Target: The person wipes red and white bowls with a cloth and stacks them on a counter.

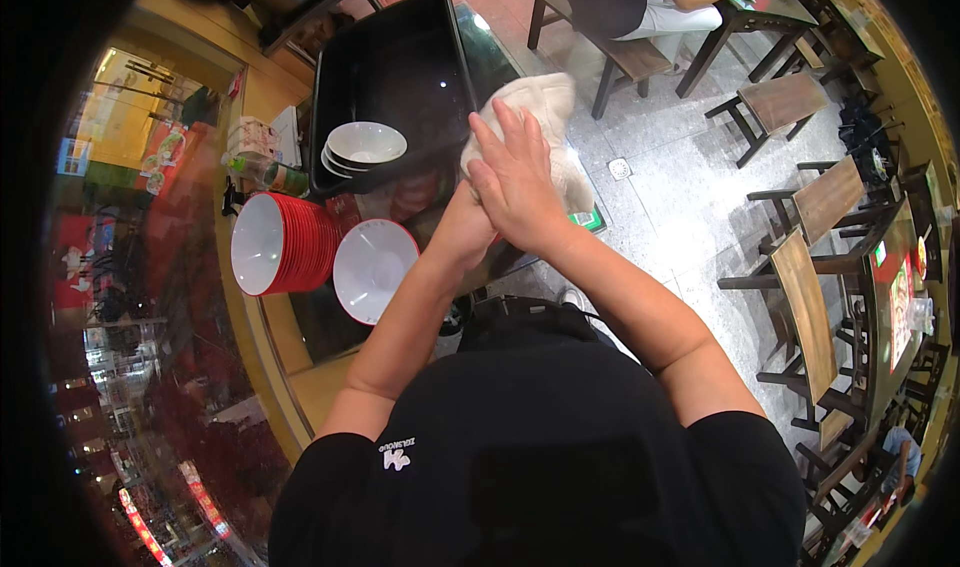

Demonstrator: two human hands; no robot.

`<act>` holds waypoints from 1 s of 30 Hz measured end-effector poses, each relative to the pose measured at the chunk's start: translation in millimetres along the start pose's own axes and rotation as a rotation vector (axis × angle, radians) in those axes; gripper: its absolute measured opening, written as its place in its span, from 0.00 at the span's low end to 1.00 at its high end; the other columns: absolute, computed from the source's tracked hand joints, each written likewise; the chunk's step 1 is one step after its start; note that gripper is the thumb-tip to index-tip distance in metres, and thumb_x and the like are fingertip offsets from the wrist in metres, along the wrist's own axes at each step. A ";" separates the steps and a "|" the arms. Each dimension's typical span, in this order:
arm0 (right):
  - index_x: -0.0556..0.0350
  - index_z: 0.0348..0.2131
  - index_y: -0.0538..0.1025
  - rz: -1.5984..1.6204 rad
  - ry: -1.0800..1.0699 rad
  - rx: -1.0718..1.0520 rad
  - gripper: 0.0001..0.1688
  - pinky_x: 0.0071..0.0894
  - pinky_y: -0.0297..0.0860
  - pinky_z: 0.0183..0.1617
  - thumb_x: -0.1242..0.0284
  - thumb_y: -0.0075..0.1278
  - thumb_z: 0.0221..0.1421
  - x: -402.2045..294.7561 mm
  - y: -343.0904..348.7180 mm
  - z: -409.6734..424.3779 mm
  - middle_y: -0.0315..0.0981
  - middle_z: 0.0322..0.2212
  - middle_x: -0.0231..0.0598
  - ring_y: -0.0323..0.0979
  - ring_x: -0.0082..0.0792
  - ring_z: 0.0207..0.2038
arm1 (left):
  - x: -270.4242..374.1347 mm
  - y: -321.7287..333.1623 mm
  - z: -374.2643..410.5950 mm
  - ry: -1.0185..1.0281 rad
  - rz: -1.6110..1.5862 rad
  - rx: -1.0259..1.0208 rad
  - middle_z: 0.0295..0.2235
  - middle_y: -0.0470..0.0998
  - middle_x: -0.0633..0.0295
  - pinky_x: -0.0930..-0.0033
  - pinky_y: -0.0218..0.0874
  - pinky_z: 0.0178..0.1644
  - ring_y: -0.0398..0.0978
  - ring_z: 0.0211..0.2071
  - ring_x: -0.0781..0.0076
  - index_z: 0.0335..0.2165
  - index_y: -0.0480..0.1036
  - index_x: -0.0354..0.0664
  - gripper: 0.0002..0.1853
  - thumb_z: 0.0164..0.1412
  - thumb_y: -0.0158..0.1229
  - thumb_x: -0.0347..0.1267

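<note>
A cream cloth [551,120] is bunched beside the black tub, over the edge of the dark table. My right hand [519,180] lies on the cloth, palm down with its fingers spread. Under it and to its left is my left hand [466,229]; the cloth and my right hand hide its fingers, so its grip does not show. Several white bowls [367,143] are stacked inside the black plastic tub [463,64]. Nearer to me, a tall nested stack of red bowls with white insides [307,244] lies on its side, and another such bowl [375,270] is close to my left forearm.
A green bottle [285,179] lies beside the tub near the window ledge. A green-and-white card [586,219] shows at the table's right edge. A seated person [622,4] is on a bench beyond. Wooden benches [784,105] and a dining table [885,357] stand to the right.
</note>
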State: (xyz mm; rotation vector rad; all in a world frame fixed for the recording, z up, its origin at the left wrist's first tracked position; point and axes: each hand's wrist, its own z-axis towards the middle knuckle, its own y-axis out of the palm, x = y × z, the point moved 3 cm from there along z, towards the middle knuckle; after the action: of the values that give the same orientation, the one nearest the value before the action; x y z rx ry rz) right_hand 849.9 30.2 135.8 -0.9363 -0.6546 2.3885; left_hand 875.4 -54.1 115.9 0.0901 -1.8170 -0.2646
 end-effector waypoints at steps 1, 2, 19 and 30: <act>0.67 0.46 0.67 -0.004 -0.134 -0.013 0.22 0.45 0.53 0.57 0.71 0.42 0.53 10.9 3.0 2.8 0.61 0.50 0.53 0.57 0.50 0.53 | 2.0 4.8 -1.8 0.033 -0.049 0.004 0.38 0.71 0.61 0.77 0.60 0.38 0.69 0.36 0.78 0.46 0.64 0.33 0.29 0.40 0.40 0.15; 0.66 0.44 0.68 -0.007 -0.269 -0.028 0.21 0.45 0.54 0.56 0.72 0.43 0.52 34.7 7.3 11.6 0.62 0.49 0.51 0.58 0.49 0.52 | 2.5 8.2 -2.4 0.046 -0.093 0.016 0.35 0.71 0.62 0.79 0.59 0.32 0.68 0.31 0.80 0.45 0.65 0.32 0.28 0.39 0.39 0.15; 0.56 0.44 0.72 0.574 0.007 -0.362 0.20 0.31 0.60 0.51 0.65 0.35 0.59 94.5 5.7 48.5 0.72 0.40 0.35 0.68 0.30 0.43 | 27.1 19.6 -21.1 -0.002 -0.112 -0.066 0.39 0.73 0.59 0.79 0.62 0.38 0.72 0.37 0.74 0.47 0.64 0.30 0.33 0.35 0.41 0.14; 0.57 0.42 0.71 1.825 1.102 -0.057 0.16 0.26 0.69 0.41 0.66 0.38 0.61 85.5 5.1 -10.2 0.73 0.36 0.35 0.72 0.27 0.35 | 31.4 15.7 -20.4 0.003 -0.337 0.051 0.40 0.73 0.58 0.75 0.63 0.43 0.72 0.40 0.70 0.46 0.66 0.32 0.34 0.33 0.39 0.13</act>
State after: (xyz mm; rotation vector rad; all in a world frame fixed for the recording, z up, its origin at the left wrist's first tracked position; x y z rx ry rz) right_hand 800.7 79.4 84.8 -3.3586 1.0387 2.0020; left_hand 888.1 -47.9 154.0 0.4345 -1.8012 -0.4546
